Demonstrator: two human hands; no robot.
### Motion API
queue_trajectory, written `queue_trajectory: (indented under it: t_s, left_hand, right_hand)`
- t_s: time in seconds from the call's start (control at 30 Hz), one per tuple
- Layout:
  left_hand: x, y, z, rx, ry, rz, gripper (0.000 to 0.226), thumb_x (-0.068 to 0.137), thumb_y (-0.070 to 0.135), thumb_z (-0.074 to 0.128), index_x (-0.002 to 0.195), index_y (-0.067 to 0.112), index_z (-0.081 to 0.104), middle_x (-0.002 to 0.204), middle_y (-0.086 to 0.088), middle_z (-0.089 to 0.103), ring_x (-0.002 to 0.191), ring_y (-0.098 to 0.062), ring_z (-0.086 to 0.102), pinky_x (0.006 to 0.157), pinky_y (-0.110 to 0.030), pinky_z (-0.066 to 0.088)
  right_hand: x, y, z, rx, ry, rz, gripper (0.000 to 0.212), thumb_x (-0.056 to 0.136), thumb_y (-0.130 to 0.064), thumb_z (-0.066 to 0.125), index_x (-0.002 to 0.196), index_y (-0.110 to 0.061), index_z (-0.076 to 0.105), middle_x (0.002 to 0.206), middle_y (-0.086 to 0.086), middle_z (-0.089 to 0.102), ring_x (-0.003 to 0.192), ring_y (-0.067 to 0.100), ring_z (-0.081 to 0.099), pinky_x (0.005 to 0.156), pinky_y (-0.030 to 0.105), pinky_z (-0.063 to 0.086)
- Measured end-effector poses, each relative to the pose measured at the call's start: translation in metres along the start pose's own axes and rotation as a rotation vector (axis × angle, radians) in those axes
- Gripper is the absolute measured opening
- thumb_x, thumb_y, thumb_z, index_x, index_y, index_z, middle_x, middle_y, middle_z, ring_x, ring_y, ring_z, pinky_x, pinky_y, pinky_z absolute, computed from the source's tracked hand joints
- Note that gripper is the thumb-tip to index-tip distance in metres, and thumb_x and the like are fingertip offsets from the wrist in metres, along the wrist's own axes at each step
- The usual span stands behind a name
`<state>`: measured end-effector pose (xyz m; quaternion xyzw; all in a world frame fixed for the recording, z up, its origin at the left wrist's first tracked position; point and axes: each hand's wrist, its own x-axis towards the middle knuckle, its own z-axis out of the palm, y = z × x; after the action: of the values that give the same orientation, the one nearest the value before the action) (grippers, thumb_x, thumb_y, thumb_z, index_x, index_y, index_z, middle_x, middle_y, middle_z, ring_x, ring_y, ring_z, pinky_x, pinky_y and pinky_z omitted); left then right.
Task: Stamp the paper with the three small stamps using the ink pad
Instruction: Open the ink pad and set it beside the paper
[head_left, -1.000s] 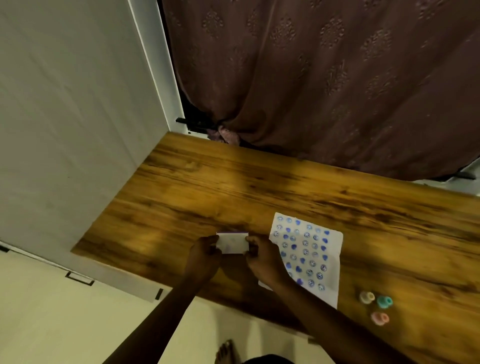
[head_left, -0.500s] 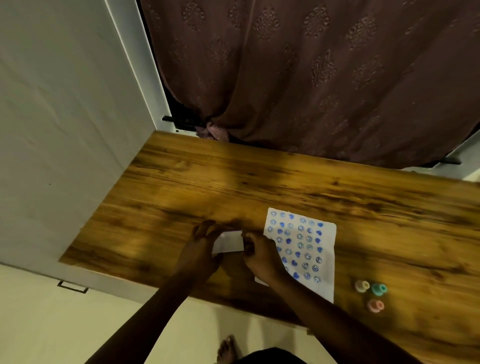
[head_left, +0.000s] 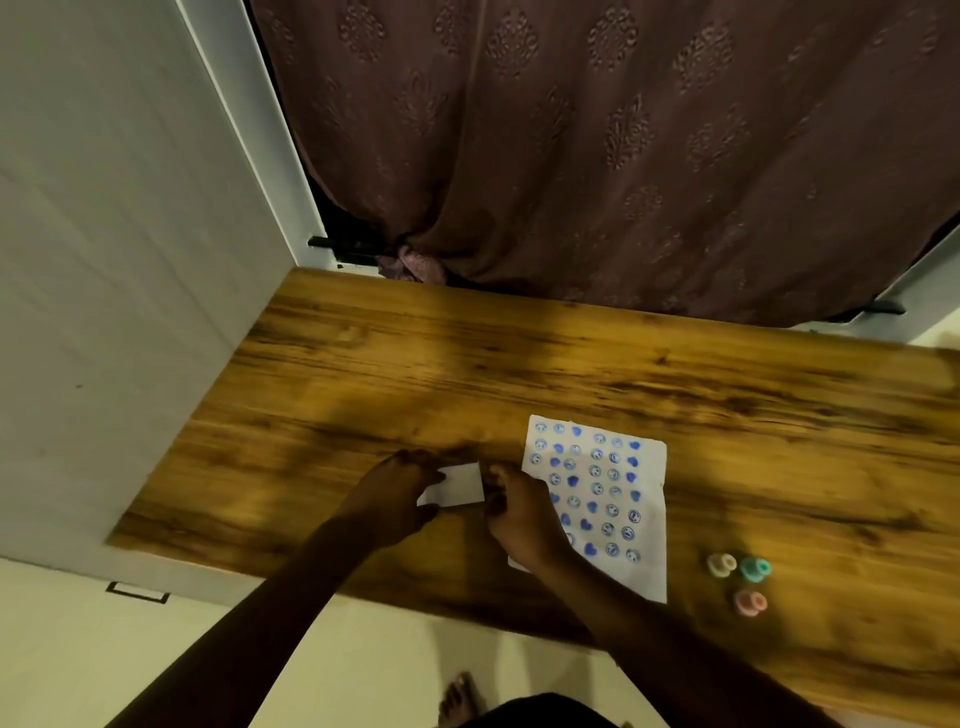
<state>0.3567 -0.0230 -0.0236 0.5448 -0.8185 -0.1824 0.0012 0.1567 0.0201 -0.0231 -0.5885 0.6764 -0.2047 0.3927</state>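
Fingers (head_left: 415, 470) of both hands still pinch the white ink pad (head_left: 457, 486), now lowered beside the paper (head_left: 597, 499).

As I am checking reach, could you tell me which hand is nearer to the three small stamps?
The right hand: it lies over the paper's left edge, left of the stamps. The left hand is farther left, beyond the white pad.

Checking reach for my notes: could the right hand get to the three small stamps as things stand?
Probably yes, once it lets go: the right hand is on the white box, and the stamps stand on bare table to its right.
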Motion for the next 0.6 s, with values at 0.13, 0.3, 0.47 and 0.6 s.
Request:
queue_trajectory:
  t_s: [0.13,0.3,0.47,0.6]
  left_hand:
    - [0.008,-0.003,-0.011,0.021,-0.099,0.026,0.051,0.092,0.041,0.069,0.139,0.025,0.062,0.148,-0.001,0.059,0.136,-0.021,0.054,0.113,-0.036,0.043]
    - [0.017,-0.010,-0.031,-0.049,-0.184,0.046,0.046,0.092,0.038,0.072,0.135,0.022,0.068,0.134,-0.005,0.070,0.118,-0.022,0.067,0.093,-0.027,0.051]
    - [0.027,-0.016,-0.043,-0.067,-0.247,0.101,0.035,0.101,0.027,0.060,0.134,0.019,0.067,0.126,-0.008,0.073,0.109,-0.025,0.069,0.085,-0.032,0.050]
    - [0.034,-0.018,-0.046,-0.123,-0.249,0.062,0.032,0.108,0.022,0.047,0.136,0.016,0.061,0.116,-0.008,0.071,0.084,-0.015,0.062,0.073,-0.033,0.048]
  right_hand:
    - [0.003,0.002,0.001,-0.041,0.024,-0.011,0.050,0.097,-0.010,0.066,0.144,-0.018,0.052,0.147,0.002,0.057,0.140,0.020,0.050,0.119,0.031,0.036]
    - [0.006,0.001,-0.002,-0.086,0.046,-0.044,0.038,0.103,-0.020,0.058,0.141,-0.017,0.054,0.147,0.002,0.056,0.141,0.021,0.048,0.122,0.038,0.035]
    - [0.008,0.000,-0.003,-0.066,0.020,-0.024,0.029,0.106,-0.020,0.052,0.134,-0.015,0.056,0.139,0.003,0.060,0.133,0.019,0.054,0.117,0.038,0.040]
    - [0.008,0.002,-0.001,-0.017,0.053,-0.010,0.026,0.109,-0.020,0.043,0.128,-0.012,0.060,0.128,0.004,0.067,0.119,0.016,0.062,0.113,0.037,0.045]
